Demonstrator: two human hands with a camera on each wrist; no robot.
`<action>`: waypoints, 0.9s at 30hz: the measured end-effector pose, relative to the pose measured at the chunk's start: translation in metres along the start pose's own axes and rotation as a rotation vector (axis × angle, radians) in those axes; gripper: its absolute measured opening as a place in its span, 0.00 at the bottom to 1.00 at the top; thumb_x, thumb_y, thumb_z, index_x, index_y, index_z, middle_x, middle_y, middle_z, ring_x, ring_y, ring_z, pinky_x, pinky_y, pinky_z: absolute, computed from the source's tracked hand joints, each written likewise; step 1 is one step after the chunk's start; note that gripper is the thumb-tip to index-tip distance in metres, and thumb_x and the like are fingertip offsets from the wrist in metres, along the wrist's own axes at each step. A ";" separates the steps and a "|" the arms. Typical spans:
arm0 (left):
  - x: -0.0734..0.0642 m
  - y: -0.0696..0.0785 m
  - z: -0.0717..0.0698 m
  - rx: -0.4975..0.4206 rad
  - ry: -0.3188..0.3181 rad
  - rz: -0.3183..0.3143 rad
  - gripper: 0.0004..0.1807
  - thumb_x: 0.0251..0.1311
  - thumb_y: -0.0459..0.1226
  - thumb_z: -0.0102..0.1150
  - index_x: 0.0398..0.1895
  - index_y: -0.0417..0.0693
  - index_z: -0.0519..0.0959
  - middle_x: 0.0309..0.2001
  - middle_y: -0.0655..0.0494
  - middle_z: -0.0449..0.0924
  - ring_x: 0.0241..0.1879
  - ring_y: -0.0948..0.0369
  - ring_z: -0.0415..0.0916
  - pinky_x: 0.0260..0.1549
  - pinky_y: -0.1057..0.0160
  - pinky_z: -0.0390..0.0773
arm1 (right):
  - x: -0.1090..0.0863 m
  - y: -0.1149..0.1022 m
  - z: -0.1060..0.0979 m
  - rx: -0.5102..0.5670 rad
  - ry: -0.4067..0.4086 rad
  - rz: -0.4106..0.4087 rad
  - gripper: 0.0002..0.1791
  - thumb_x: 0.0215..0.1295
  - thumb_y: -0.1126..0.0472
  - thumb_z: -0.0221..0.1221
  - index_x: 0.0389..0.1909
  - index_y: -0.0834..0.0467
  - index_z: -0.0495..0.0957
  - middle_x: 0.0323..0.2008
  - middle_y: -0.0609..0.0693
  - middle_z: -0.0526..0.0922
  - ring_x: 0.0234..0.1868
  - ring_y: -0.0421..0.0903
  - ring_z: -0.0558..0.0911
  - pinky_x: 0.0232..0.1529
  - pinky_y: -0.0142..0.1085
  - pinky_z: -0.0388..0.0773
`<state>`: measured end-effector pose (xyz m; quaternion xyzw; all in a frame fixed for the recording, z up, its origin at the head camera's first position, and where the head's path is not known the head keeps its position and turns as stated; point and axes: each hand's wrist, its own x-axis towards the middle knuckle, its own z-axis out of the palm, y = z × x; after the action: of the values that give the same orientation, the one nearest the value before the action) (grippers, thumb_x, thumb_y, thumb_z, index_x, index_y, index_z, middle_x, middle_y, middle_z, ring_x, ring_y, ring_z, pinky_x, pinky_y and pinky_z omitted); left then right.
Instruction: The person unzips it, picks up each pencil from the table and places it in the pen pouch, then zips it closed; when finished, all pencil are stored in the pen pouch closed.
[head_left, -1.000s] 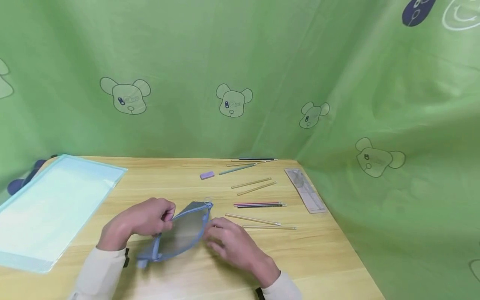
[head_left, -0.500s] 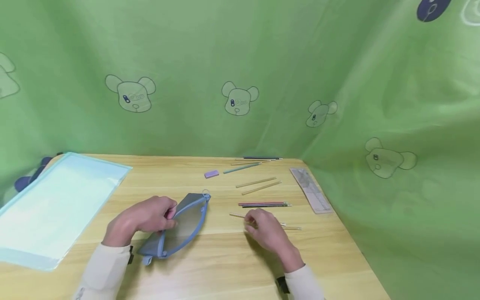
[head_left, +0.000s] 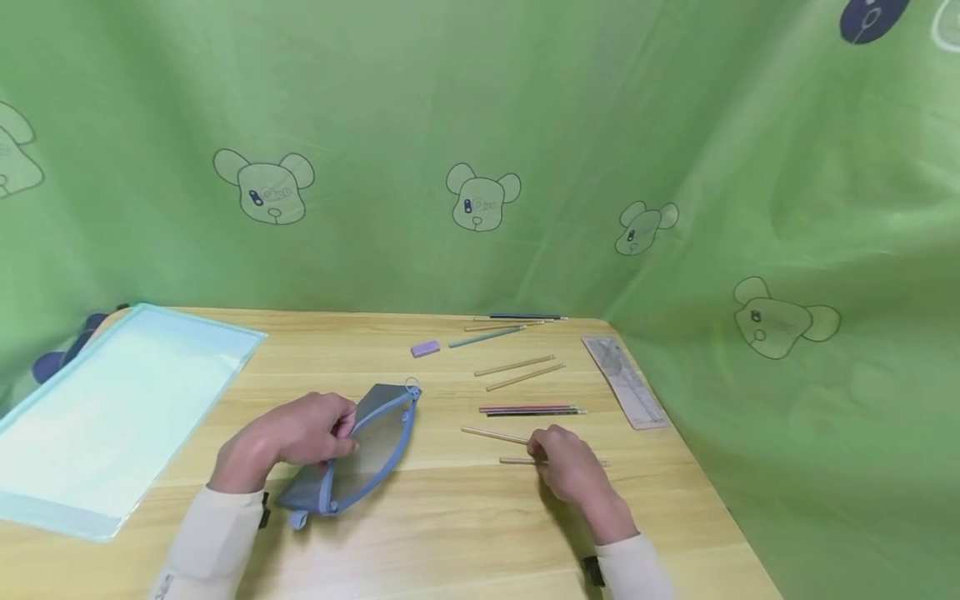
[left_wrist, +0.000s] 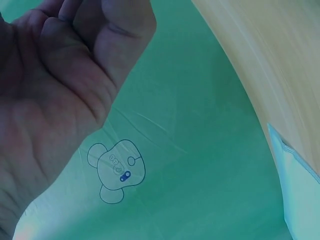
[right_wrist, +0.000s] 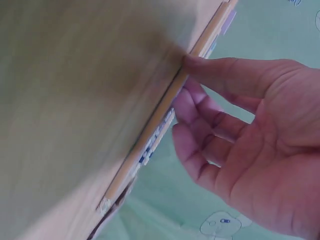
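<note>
My left hand (head_left: 311, 429) grips the rim of a grey mesh zip pouch (head_left: 378, 442) with blue edging, its mouth spread apart. In the left wrist view, that hand's palm (left_wrist: 55, 85) shows with fingers curled and the pouch out of sight. My right hand (head_left: 573, 471) is down at two natural-wood pencils on the table. In the right wrist view, the thumb and fingers (right_wrist: 227, 72) come together around a wooden pencil (right_wrist: 165, 107). A second wooden pencil (head_left: 491, 434) lies just beyond, its right part hidden by the hand.
Behind the hand lie red and black pencils (head_left: 532, 410), two wooden pencils (head_left: 517, 367), a green pencil (head_left: 487, 337) and a purple eraser (head_left: 425, 348). A packaged ruler set (head_left: 624, 382) lies at the table's right edge. A large clear blue-edged folder (head_left: 127, 417) covers the left side.
My right hand has left the pouch and moved right to the pencils; the nearest pencil has shifted slightly toward me. My left hand keeps hold of the pouch.
</note>
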<state>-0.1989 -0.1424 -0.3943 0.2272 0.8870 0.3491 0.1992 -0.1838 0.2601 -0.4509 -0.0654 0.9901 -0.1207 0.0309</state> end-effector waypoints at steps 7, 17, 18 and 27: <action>-0.002 -0.004 -0.001 -0.006 0.019 -0.002 0.18 0.68 0.33 0.67 0.24 0.50 0.68 0.21 0.58 0.70 0.23 0.56 0.83 0.28 0.66 0.74 | -0.006 0.009 -0.003 -0.063 -0.035 -0.002 0.15 0.55 0.80 0.65 0.31 0.55 0.82 0.32 0.50 0.83 0.35 0.46 0.80 0.41 0.45 0.84; -0.001 -0.007 0.000 -0.029 0.056 -0.028 0.16 0.70 0.35 0.66 0.26 0.49 0.70 0.23 0.57 0.72 0.24 0.60 0.81 0.29 0.63 0.81 | -0.005 -0.019 0.011 0.133 -0.121 -0.100 0.14 0.60 0.73 0.71 0.32 0.54 0.78 0.28 0.44 0.77 0.31 0.41 0.73 0.33 0.32 0.73; -0.001 -0.008 0.000 -0.031 0.060 -0.027 0.16 0.70 0.35 0.66 0.26 0.49 0.70 0.23 0.57 0.72 0.24 0.60 0.81 0.29 0.63 0.81 | -0.005 -0.023 0.012 0.147 -0.123 -0.110 0.13 0.60 0.73 0.71 0.33 0.55 0.78 0.28 0.44 0.77 0.32 0.41 0.74 0.34 0.32 0.73; 0.003 -0.007 -0.003 -0.027 0.086 0.008 0.15 0.71 0.35 0.65 0.27 0.48 0.71 0.24 0.55 0.76 0.23 0.60 0.83 0.31 0.63 0.81 | -0.014 -0.044 0.012 0.172 -0.176 -0.128 0.12 0.63 0.73 0.70 0.40 0.58 0.78 0.30 0.46 0.76 0.32 0.43 0.73 0.31 0.31 0.71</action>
<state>-0.2044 -0.1468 -0.3981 0.2126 0.8890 0.3714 0.1627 -0.1634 0.2168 -0.4516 -0.1358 0.9633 -0.2007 0.1153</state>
